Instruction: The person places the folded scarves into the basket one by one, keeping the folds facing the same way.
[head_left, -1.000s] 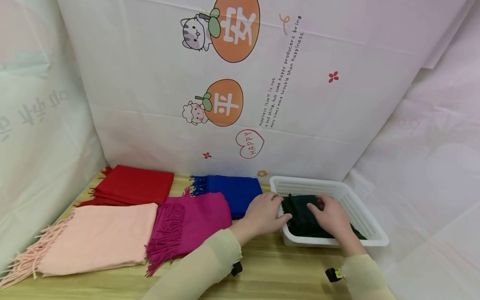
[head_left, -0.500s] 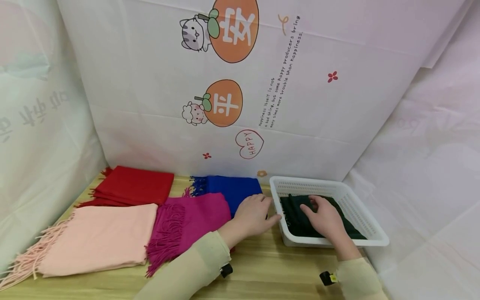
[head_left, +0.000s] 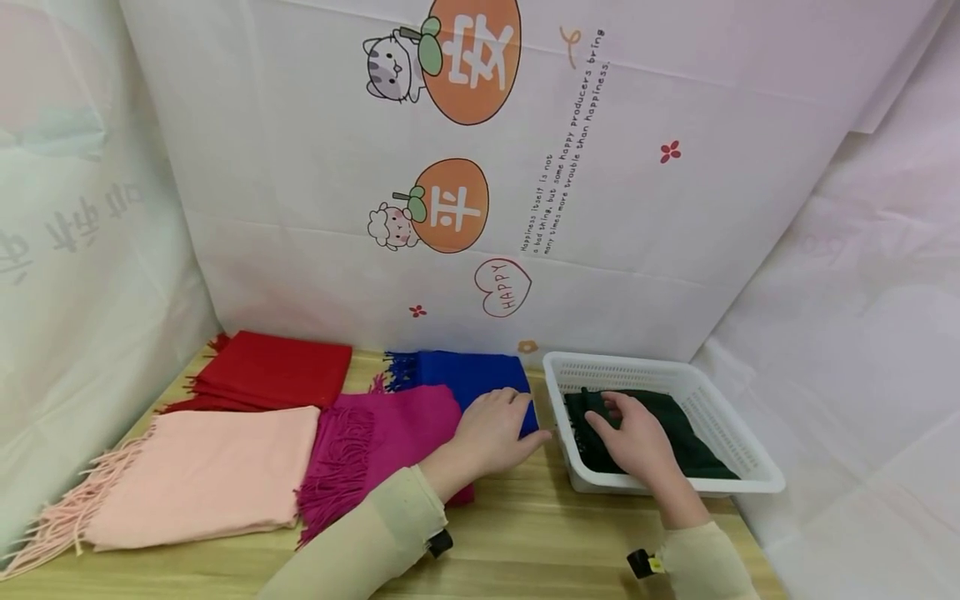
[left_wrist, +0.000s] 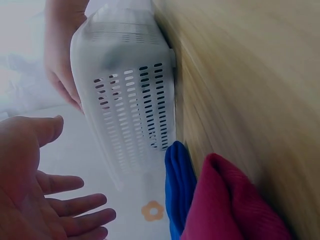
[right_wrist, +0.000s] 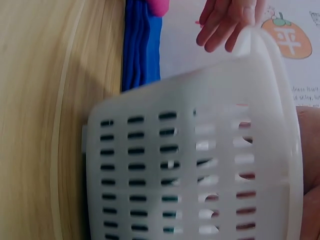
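A folded dark green scarf [head_left: 686, 437] lies in a white slotted plastic basket [head_left: 738, 425] at the right. My right hand [head_left: 637, 442] reaches over the basket's near rim, fingers loosely bent above the scarf's left part; in the right wrist view the basket wall [right_wrist: 200, 90] mostly hides it. To the left of the basket is my left hand [head_left: 487, 433], overlapping a folded blue scarf [head_left: 465, 375] in the head view. The left wrist view shows that hand's fingers [left_wrist: 82, 205] spread apart and holding nothing, beside the basket wall [left_wrist: 115, 55].
A magenta fringed scarf [head_left: 408, 417] lies partly under the left forearm's line of reach. Farther left are a pale pink scarf [head_left: 210, 475] and a red one [head_left: 281, 367], both folded. Printed white cloth [head_left: 337, 167] walls in the wooden table [head_left: 540, 542].
My left hand has drawn away from the basket's left rim, moving left toward the blue scarf. My right hand has slid left over the green scarf, uncovering more of its right side.
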